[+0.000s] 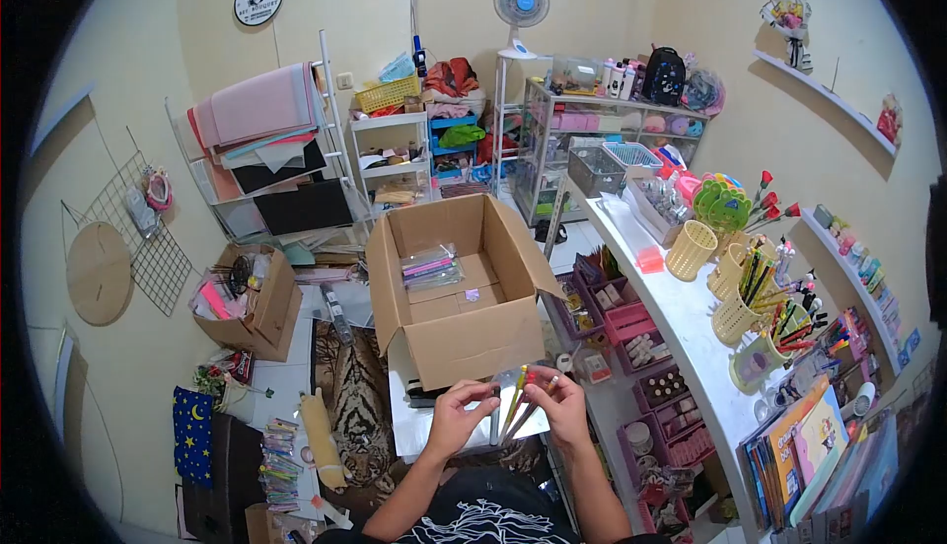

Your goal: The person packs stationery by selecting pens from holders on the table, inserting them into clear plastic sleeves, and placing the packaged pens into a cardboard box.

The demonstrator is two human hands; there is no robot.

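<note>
My right hand (pixel 560 408) pinches several thin pencils (pixel 516 401), fanned out and pointing down, one of them yellow-green. Beside it, my left hand (pixel 462 418) has thumb and fingertips closed on a slim grey pen (pixel 494 424). Both hands are in front of my body, just nearer than an open cardboard box (pixel 464 347). Inside the box lie clear plastic packs with pink and purple pens (pixel 431 268) and a small lilac piece (pixel 472 295). A white tabletop (pixel 409 416) shows under the box, with a dark object (pixel 424 398) at its left.
To the right runs a long white counter (pixel 681 347) with woven pen cups (pixel 735 317) and books (pixel 804 445). Purple bins (pixel 661 386) stand below it. On the left floor are a filled carton (pixel 252 307) and bundled packs (pixel 280 465). A fan (pixel 521 6) stands at the back.
</note>
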